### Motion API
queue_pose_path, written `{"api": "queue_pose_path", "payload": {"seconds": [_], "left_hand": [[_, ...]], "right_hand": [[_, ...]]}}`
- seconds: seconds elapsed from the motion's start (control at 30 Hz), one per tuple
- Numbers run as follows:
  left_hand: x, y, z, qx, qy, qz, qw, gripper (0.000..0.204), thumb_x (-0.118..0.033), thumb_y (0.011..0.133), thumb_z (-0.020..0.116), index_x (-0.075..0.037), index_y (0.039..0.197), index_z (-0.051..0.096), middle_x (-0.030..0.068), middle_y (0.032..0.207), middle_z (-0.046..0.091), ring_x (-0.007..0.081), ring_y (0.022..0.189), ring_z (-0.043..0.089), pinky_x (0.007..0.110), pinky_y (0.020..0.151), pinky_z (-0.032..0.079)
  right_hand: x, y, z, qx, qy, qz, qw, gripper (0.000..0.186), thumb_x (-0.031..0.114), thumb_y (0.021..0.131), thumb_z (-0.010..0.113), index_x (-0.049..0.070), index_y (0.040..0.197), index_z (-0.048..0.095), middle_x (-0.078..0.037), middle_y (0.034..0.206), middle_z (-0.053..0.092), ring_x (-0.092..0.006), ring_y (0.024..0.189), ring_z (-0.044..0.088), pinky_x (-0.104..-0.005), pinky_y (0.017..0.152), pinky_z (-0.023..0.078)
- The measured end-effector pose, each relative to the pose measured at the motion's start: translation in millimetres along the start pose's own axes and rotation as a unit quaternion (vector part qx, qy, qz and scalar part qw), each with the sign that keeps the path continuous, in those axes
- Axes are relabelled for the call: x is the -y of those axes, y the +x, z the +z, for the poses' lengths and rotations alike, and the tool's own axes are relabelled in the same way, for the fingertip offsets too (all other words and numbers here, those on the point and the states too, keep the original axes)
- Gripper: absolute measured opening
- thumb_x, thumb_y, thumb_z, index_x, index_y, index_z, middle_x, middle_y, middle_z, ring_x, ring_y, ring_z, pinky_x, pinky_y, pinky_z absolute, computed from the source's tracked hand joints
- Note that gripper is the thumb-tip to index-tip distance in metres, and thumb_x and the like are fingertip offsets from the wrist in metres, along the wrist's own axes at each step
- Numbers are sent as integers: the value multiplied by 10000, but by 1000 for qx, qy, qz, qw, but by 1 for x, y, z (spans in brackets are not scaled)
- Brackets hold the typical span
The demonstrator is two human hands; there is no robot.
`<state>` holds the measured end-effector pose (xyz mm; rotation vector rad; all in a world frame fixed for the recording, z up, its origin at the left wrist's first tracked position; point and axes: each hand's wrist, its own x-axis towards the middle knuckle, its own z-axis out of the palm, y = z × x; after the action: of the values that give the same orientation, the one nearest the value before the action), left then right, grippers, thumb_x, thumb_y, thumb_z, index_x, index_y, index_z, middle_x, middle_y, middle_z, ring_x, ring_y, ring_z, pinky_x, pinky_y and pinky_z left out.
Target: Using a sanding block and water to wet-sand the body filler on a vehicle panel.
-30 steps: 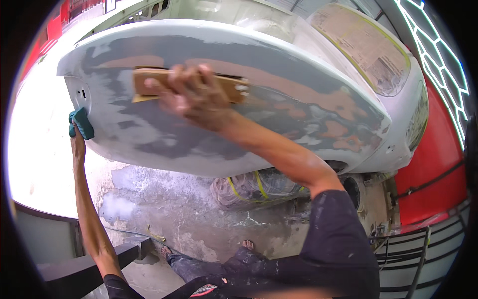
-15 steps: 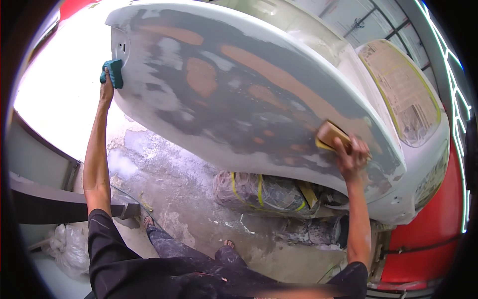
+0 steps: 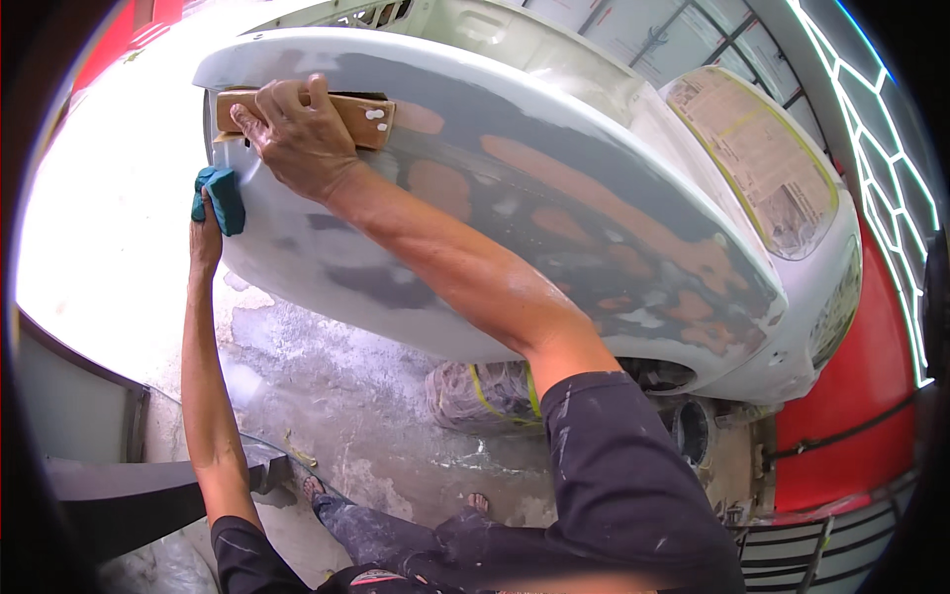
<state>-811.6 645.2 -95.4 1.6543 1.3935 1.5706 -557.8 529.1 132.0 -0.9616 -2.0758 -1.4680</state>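
A large car body panel (image 3: 594, 257) stretches across my view, white at its rim, with grey and tan patches over its face. My right hand (image 3: 297, 134) grips a long brown sanding block (image 3: 366, 119) with white spots on its end, flat against the panel's upper left. Just below and left of it, my left hand (image 3: 206, 223) holds a teal cloth or pad (image 3: 226, 198) at the panel's left edge, fingers mostly hidden by it. My right forearm crosses the middle of the panel.
Behind is a white car body (image 3: 554, 59) with a paper-masked window (image 3: 752, 158). A plastic-wrapped wheel (image 3: 460, 396) sits below the panel. A dark beam (image 3: 139, 485) is at lower left, a red wall (image 3: 831, 445) and railing (image 3: 782, 544) at right.
My right hand with the block went down to the panel's right part, then swept back to the upper left. My left hand stays at the left edge as the view shifts.
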Motion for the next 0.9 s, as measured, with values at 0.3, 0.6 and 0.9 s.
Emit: {"api": "queue_pose_path", "payload": {"seconds": [0.3,0.6,0.9], "left_hand": [[9,16,-49,1,-9,-68,998,891,-725,1085,289,-30,1633,394,296,1595,455,399,1509,416,495,1248,347],[-24,-7,-42,-16,24,-55,998,827,-681,1103,283,-12,1494,572,297,1374,653,443,1319,605,506,1134,454],[-26,0,-3,10,17,-47,999,830,-692,1095,309,-9,1467,599,288,1360,667,413,1323,609,477,1119,454]], "right_hand": [[-187,-239,-199,119,-33,9,992,668,110,920,666,327,1547,590,-79,1184,592,-263,1032,570,-473,957,460],[-134,-156,-162,100,-55,-3,993,633,123,895,674,261,1511,632,-110,1162,594,-253,962,570,-450,916,433],[17,17,7,10,5,-40,999,472,172,1016,559,194,1480,642,-68,1197,608,-247,1139,549,-467,965,422]]}}
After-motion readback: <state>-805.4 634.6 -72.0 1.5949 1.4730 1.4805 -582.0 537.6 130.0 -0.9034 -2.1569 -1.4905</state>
